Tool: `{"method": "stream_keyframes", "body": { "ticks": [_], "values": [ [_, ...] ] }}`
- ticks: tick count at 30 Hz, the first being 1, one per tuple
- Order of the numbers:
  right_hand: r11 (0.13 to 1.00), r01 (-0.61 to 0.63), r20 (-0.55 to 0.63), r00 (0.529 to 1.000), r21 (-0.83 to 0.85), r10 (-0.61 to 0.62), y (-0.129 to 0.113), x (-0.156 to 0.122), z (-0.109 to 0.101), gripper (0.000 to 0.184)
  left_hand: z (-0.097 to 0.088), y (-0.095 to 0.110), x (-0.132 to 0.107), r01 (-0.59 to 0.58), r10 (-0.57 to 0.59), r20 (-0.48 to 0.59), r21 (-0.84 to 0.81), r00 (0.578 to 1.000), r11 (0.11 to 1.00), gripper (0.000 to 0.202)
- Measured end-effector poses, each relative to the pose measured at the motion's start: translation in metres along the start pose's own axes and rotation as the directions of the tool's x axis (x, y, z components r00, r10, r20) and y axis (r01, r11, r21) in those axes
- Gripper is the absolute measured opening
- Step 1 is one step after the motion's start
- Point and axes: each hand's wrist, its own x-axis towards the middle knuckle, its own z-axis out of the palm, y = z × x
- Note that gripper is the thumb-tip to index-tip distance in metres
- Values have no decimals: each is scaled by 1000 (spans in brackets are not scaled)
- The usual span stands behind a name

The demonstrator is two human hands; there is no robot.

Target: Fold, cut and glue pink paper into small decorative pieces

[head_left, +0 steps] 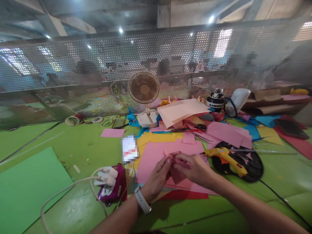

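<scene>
Both of my hands come together over a stack of pink paper sheets (pixel 149 156) on the green table. Between them is a small folded piece of pink paper (pixel 166 153). My left hand (pixel 158 175), with a white band on the wrist, pinches it from the left. The fingers of my right hand (pixel 192 167) are closed on its other side, and part of the paper hangs below them. Just right of my right hand, a yellow glue gun (pixel 226 159) lies on a round black mat (pixel 254 169).
Left of the paper are a phone (pixel 130 149) and a purple power strip (pixel 113 188) with plugs and a looping cable. A small fan (pixel 143 89), tape rolls (pixel 73 120), scissors (pixel 201 127) and a dark bottle (pixel 216 100) stand or lie farther back. Green card (pixel 34 188) covers the left side.
</scene>
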Motion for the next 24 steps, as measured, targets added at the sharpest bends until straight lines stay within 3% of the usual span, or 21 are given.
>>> {"method": "stream_keyframes", "body": {
  "ticks": [2,4,5,6,7,9,11,12,15,24],
  "values": [
    [1000,31,-252,967,-2,-30,4,2,-8,18,-2,7,4,-71,64,-79,-89,995,994,39],
    [997,40,-513,858,60,-4,7,5,-15,35,-4,15,8,-178,146,-177,-180,973,967,43],
    [988,46,-577,815,148,48,8,7,-17,44,-5,18,9,-224,176,-218,-218,960,950,46],
    [962,50,-573,811,269,118,8,8,-17,50,-5,21,10,-259,198,-246,-250,949,933,47],
    [912,43,-500,846,408,184,8,10,-16,53,-4,24,11,-280,210,-260,-273,943,920,48],
    [758,-41,-225,943,651,245,6,11,-8,51,-1,25,10,-277,206,-248,-298,947,914,49],
    [600,-147,1,971,786,237,5,12,3,46,3,23,8,-239,181,-208,-300,961,924,49],
    [537,-173,48,970,826,237,5,12,8,45,4,22,7,-222,170,-190,-299,967,928,48],
    [417,-160,39,958,895,285,7,12,19,42,8,19,5,-210,168,-157,-313,973,926,47],
    [216,-153,70,935,964,349,15,15,24,30,6,20,4,-218,185,-134,-301,974,928,47]
  ]
}}
